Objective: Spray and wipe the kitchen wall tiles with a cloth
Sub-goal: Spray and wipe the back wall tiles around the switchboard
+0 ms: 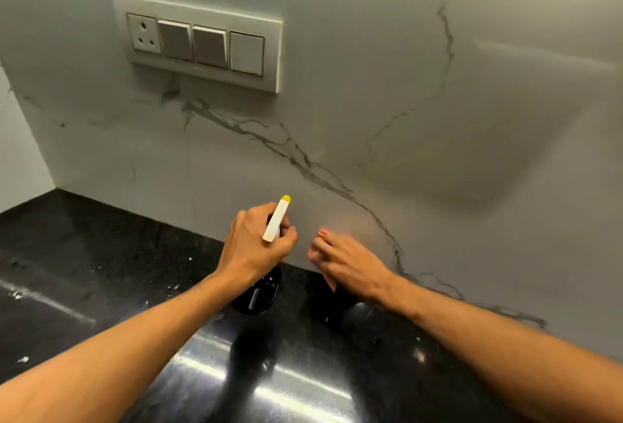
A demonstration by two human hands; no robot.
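Observation:
My left hand [256, 244] grips a spray bottle [259, 294] by its neck. The bottle has a dark body and a white trigger head with a yellow nozzle [286, 199] aimed at the grey marble-look wall tiles [371, 119]. It hangs just above the black countertop [84, 254]. My right hand [340, 261], blurred, is against the lowest part of the wall just right of the bottle. It holds a small pink cloth [332, 284], of which only bits show at the fingertips and under the palm.
A white switch plate [199, 41] with a socket and three switches is set in the wall at the upper left. The wall meets a side wall [20, 153] in a corner on the left. White specks lie on the glossy countertop.

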